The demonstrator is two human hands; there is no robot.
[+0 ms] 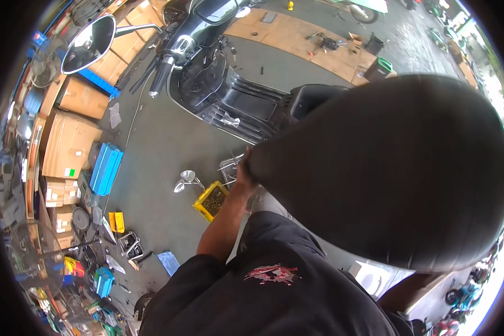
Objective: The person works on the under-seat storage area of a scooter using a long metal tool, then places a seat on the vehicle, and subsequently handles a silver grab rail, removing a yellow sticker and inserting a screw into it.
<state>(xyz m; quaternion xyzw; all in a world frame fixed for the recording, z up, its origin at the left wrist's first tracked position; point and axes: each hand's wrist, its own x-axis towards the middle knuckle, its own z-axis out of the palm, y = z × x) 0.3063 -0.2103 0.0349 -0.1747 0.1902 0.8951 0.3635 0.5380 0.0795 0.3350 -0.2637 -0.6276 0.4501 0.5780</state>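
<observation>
Seat [386,173]: black, between the hands; narrow nose at left, broad end above right forearm [410,288].
Left hand [245,172]: closed on the nose's edge.
Right hand: hidden behind the broad end; grip can't be told.
Handling: probably bulky, middling weight, padded over a stiff base; smooth cover may slip.
Hold: firm lower rim, both ends.
Scooter [252,103]: just beyond left hand.
Yellow crate [202,212]: left of left hand.

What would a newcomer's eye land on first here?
The large black teardrop-shaped scooter seat, filling the right side, its narrow end at the bare left hand. Next comes the dark glossy scooter at top centre, then the square yellow plastic crate just left of centre.
</observation>
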